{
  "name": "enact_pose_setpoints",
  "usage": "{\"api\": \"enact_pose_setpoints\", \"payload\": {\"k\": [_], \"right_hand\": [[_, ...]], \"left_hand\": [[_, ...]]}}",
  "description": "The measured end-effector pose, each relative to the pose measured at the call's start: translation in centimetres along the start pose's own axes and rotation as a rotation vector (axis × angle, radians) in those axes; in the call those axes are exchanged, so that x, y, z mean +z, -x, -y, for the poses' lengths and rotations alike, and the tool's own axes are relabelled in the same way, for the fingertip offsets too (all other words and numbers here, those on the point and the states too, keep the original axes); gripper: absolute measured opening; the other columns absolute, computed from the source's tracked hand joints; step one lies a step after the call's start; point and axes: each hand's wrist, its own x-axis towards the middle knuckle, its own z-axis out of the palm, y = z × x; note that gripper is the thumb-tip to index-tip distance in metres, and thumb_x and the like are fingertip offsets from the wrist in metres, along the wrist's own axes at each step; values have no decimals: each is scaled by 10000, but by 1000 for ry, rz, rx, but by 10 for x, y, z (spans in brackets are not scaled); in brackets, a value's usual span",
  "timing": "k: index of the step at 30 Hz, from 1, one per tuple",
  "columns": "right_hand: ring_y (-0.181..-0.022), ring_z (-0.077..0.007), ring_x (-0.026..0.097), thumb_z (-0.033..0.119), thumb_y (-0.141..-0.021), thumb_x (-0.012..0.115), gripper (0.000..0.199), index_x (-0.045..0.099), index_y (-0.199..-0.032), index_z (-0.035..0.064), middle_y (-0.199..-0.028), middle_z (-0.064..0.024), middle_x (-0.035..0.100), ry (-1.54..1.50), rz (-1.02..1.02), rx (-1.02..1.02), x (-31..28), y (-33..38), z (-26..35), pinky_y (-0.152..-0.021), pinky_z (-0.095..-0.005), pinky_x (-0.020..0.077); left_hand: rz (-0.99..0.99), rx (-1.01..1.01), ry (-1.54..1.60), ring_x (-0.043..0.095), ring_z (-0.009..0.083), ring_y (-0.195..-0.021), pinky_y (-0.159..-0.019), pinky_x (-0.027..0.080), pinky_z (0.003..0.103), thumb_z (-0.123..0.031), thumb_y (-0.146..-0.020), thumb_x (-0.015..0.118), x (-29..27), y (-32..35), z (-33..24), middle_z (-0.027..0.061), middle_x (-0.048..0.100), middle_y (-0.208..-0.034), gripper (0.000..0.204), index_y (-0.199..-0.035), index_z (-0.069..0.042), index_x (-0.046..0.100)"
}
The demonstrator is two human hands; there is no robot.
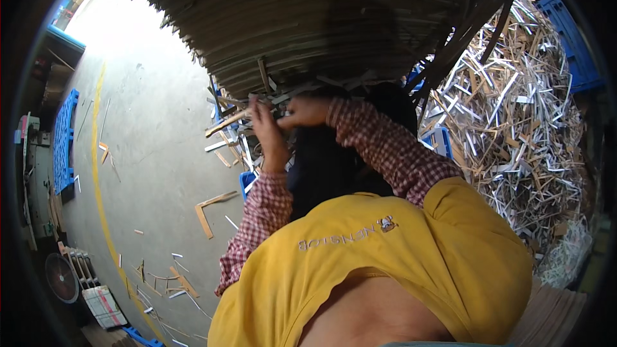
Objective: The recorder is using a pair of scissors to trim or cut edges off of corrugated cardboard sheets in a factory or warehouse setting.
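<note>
Right hand (307,112) (blurred) beside left hand (270,136); scraps (508,128) heaped.

On my left, I am seeing a blue pallet (65,141) near a yellow line (96,180), which is running along the grey floor (154,141). A round fan (62,277) is showing near left, beside a pale bundle (103,306). On my right, a scrap heap (508,135) is spreading, a blue panel (572,45) standing far right, a translucent bag (569,256) lying nearer.

Stack (283,19) matt, rough-edged cardboard; pallet (65,144) plastic; shirt (411,250) matt cloth.
</note>
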Motion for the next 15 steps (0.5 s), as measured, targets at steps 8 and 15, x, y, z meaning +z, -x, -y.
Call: {"api": "enact_pose_setpoints", "payload": {"k": [8,15], "right_hand": [[-766,-269,548,456,-721,524,502,554,-922,-3,-807,-167,578,-78,-512,192,-72,-50,-26,-681,-350,410],[-856,-290,534,320,-755,502,357,545,-959,30,-884,-185,564,184,-997,-129,-52,-74,-42,-716,-354,421]], "left_hand": [[37,-50,206,487,184,-886,-761,380,271,-314,-861,381,24,-80,-12,124,436,-1122,443,-1228,-80,298],[243,13,196,464,168,-948,-791,368,272,-231,-850,421,66,-106,-5,94,500,-1053,320,-1096,-33,476]]}}
